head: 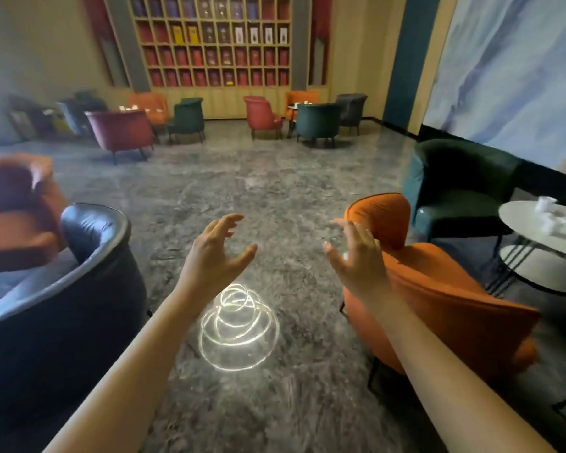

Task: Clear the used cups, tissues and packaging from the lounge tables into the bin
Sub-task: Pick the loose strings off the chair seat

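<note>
Your two bare hands hover over the grey marbled floor, both empty; your left hand is spread wide, your right hand likewise splayed, beside the orange fabric armchair; a dark blue leather armchair sits at your left; further right, the round white table carries two small white cups, perhaps more, blurred; far off, another small table holds indistinct items.
</note>
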